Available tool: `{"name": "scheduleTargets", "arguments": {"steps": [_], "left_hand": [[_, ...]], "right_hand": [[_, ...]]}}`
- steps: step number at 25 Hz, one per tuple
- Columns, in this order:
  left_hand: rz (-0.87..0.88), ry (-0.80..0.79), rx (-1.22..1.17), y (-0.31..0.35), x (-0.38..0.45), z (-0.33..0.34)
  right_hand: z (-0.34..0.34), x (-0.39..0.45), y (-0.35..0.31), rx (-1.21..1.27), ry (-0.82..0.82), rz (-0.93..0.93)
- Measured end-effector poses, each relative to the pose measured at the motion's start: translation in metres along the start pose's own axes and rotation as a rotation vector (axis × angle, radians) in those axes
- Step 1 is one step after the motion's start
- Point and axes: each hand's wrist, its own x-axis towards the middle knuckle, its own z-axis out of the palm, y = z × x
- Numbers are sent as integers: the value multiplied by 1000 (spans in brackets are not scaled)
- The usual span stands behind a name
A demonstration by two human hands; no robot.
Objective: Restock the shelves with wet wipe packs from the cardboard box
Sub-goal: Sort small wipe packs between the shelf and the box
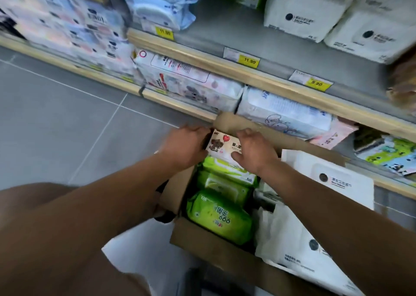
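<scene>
An open cardboard box (pixel 216 250) sits on the floor against the shelving. At its far end lies a white wet wipe pack with a cartoon animal and a red heart (pixel 221 143). My left hand (pixel 186 146) grips its left end and my right hand (pixel 254 148) grips its right end. Below it in the box lie three green wipe packs (pixel 221 217). White packs with a black dot (pixel 333 183) fill the box's right side.
The bottom shelf (pixel 180 103) holds pink and white wipe packs right behind the box. The shelf above (pixel 243 41) carries blue packs, white packs and yellow price tags (pixel 249 60). Grey tiled floor (pixel 67 120) stretches to the left. My knee is at the lower left.
</scene>
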Motion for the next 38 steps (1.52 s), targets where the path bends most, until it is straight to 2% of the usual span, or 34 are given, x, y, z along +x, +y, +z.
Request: {"name": "scheduleTargets", "arguments": {"steps": [7, 15, 18, 22, 29, 33, 38], "left_hand": [[5, -32, -43, -31, 27, 34], [-25, 26, -101, -19, 53, 53], [4, -48, -55, -9, 70, 64], [44, -138, 92, -3, 83, 75], [36, -101, 90, 3, 84, 69], [-51, -43, -160, 6, 75, 52], [-155, 196, -541, 21, 48, 10]], "right_hand": [[31, 41, -5, 11, -49, 67], [17, 37, 20, 274, 154, 233], [5, 34, 30, 429, 207, 298], [-1, 28, 39, 563, 236, 279], [-7, 24, 47, 655, 320, 378], [-16, 13, 51, 722, 343, 371], [-40, -19, 52, 839, 471, 312]]}}
